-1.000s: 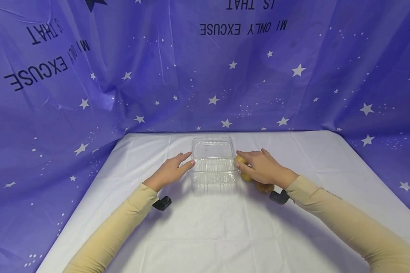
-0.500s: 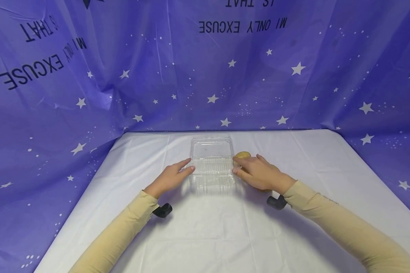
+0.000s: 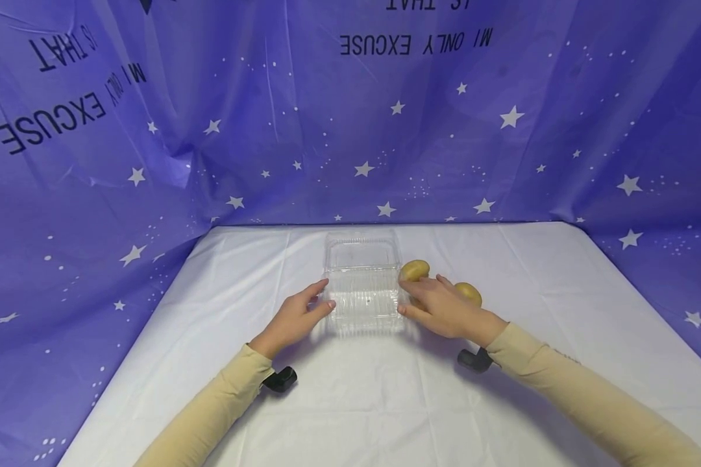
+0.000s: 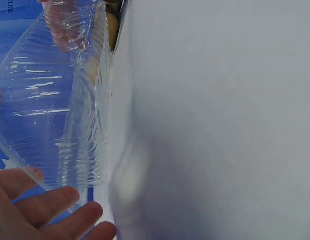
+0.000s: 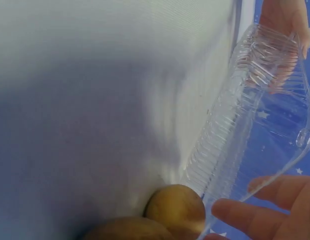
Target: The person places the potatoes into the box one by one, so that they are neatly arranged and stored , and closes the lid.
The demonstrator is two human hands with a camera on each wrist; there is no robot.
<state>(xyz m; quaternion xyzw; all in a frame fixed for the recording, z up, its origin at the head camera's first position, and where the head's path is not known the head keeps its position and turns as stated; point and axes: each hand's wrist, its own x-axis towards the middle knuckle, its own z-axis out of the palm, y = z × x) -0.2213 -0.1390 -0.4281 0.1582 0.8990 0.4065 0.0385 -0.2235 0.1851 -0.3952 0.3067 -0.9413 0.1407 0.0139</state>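
A clear plastic clamshell container point(image 3: 362, 282) stands in the middle of the white table, its lid raised at the back. My left hand point(image 3: 295, 318) grips its left side, thumb at the front and fingers along the wall; in the left wrist view the ribbed plastic point(image 4: 50, 95) lies right against the fingertips. On the opposite side my right hand point(image 3: 446, 308) holds the container's edge. Beside that hand is a yellowish potato point(image 3: 415, 270), and another potato point(image 3: 468, 294) shows behind the knuckles. Two potatoes point(image 5: 175, 209) appear low in the right wrist view, close to the container wall.
White cloth covers the table point(image 3: 350, 402). A purple curtain point(image 3: 304, 130) with white stars and lettering hangs behind and along the sides. A black wrist mount point(image 3: 280, 379) sits under the left cuff, and another black mount point(image 3: 474, 360) under the right.
Both hands and the container have come a little nearer to my body. The potatoes beside the right hand show differently, with one now visible behind the knuckles.
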